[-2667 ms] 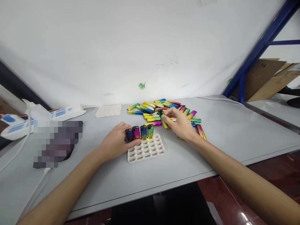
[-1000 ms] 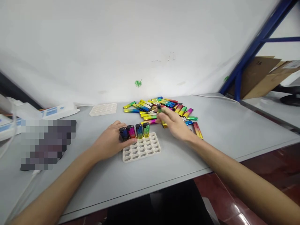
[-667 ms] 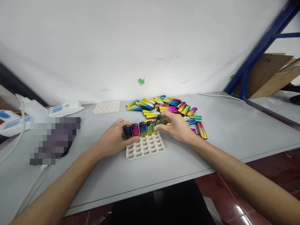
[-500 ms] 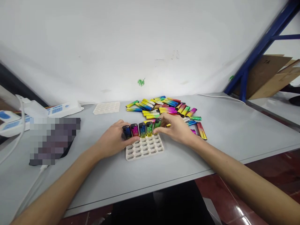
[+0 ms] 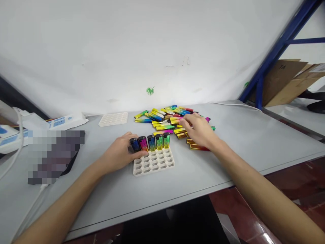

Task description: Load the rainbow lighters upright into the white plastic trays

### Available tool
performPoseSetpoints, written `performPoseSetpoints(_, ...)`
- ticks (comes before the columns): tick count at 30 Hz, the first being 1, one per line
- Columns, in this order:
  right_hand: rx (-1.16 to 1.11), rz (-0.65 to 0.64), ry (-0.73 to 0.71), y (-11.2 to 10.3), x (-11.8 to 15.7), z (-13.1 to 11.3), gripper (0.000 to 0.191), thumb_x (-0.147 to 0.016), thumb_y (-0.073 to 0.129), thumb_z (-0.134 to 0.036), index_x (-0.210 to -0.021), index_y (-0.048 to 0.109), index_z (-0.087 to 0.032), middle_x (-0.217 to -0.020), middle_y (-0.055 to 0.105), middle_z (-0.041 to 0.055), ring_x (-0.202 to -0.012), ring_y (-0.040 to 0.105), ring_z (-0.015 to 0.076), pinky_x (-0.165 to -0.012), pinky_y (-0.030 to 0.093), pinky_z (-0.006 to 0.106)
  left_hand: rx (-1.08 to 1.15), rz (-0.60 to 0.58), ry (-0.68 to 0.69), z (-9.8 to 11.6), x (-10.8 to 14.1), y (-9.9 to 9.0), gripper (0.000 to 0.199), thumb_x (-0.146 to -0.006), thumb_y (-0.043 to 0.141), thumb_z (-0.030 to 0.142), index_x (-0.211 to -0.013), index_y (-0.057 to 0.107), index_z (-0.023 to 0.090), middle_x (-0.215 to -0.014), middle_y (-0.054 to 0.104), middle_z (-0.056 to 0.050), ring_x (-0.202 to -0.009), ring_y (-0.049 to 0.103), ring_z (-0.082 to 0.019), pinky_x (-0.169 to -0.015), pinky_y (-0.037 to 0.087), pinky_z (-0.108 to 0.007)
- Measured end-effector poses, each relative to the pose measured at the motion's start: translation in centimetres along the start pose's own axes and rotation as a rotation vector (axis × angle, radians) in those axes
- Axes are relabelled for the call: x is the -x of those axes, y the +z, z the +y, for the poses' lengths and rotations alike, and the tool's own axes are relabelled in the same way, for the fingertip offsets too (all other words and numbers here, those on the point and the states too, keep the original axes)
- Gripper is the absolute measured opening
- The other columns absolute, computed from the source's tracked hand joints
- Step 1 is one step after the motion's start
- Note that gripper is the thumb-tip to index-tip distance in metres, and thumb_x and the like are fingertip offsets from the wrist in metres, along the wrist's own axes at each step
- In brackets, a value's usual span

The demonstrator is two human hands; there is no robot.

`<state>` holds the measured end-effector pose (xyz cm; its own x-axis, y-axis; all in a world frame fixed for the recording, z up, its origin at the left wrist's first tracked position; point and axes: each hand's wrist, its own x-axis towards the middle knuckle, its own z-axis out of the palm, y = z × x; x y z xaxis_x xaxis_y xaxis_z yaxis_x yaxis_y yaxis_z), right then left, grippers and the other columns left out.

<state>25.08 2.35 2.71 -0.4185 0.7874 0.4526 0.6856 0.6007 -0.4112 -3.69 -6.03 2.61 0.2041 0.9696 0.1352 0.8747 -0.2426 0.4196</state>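
A white tray [image 5: 166, 163] with rows of oval slots lies on the grey table. Along its far row several lighters [image 5: 151, 143] with black tops and shiny rainbow bodies stand upright; the leftmost ones lean a little. My left hand [image 5: 121, 152] is closed around the tray's left end, its thumb across the front of the leftmost lighters and its fingers behind them. Over the pile of loose lighters [image 5: 162, 119] behind the tray is my right hand [image 5: 199, 128], fingers bent downward and apart. Nothing shows in its grip, though its far fingers are partly hidden.
A second white tray [image 5: 113, 119] lies at the back left, near the wall. Power strips [image 5: 61, 122], a blurred-out dark device [image 5: 57, 157] and white cables occupy the left side. Cardboard boxes [image 5: 285, 81] stand beyond a blue metal frame [image 5: 273, 57] at the right.
My right hand has let go of the green lighter at the row's right end, which now stands in the tray. It has moved right and back onto the pile. My left hand stays put.
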Motion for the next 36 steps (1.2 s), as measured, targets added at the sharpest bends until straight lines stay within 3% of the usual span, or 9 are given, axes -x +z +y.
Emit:
performPoseSetpoints(3,0.103,-0.085,-0.025,-0.7,0.0,1.7,0.011,-0.084,0.056,-0.027,-0.083,0.064,-0.021,-0.089,0.068,0.0081,-0.096,0.054,0.0287,-0.083,0.043,0.041,0.019,0.013,-0.050,-0.2,-0.1,0.0,0.041,-0.078,0.063,0.064,-0.081,0.062,0.023,-0.087,0.063,-0.001,-0.075,0.061,-0.020,-0.068,0.047,-0.032)
performPoseSetpoints(7,0.190,-0.181,-0.071,-0.8,0.2,2.5,0.024,-0.077,0.061,-0.026,-0.098,0.069,-0.020,-0.100,0.067,0.0106,-0.101,0.051,0.0310,-0.086,0.043,0.043,0.045,0.048,-0.129,-0.9,-0.3,0.0,0.042,-0.077,0.066,0.063,-0.091,0.065,0.023,-0.095,0.065,-0.003,-0.082,0.063,-0.022,-0.071,0.048,-0.032)
performPoseSetpoints(15,0.307,-0.169,-0.074,0.4,0.5,2.0,0.034,-0.082,0.061,-0.039,-0.108,0.069,-0.019,-0.112,0.064,0.0144,-0.105,0.049,0.0342,-0.089,0.040,0.048,-0.020,0.059,-0.173,-1.7,-0.5,0.2,0.056,-0.076,0.060,0.073,-0.095,0.069,0.021,-0.094,0.066,-0.005,-0.082,0.059,-0.023,-0.069,0.046,-0.034)
performPoseSetpoints(24,0.095,-0.191,-0.122,0.8,0.1,2.0,0.017,-0.084,0.067,-0.031,-0.098,0.063,-0.022,-0.104,0.068,0.0072,-0.101,0.053,0.0290,-0.086,0.042,0.042,-0.037,0.040,-0.186,-1.6,-0.5,0.2,0.058,-0.075,0.059,0.074,-0.091,0.070,0.020,-0.089,0.065,-0.005,-0.079,0.058,-0.023,-0.068,0.046,-0.035)
performPoseSetpoints(29,0.001,-0.093,-0.151,0.9,0.0,1.6,0.010,-0.085,0.067,-0.025,-0.095,0.066,-0.023,-0.104,0.067,0.0067,-0.098,0.058,0.0264,-0.086,0.044,0.041,-0.100,0.022,-0.170,-1.2,-0.6,0.0,0.056,-0.079,0.054,0.073,-0.086,0.069,0.020,-0.088,0.062,-0.006,-0.077,0.060,-0.024,-0.067,0.046,-0.035)
performPoseSetpoints(36,-0.424,0.056,0.078,0.6,-0.1,0.4,0.019,-0.082,0.071,-0.035,-0.096,0.070,-0.022,-0.107,0.068,0.0057,-0.095,0.064,0.0219,-0.082,0.051,0.039,-0.130,0.011,-0.164,-2.0,-0.1,-1.0,0.054,-0.077,0.057,0.073,-0.085,0.066,0.021,-0.088,0.065,-0.006,-0.079,0.062,-0.025,-0.066,0.048,-0.035)
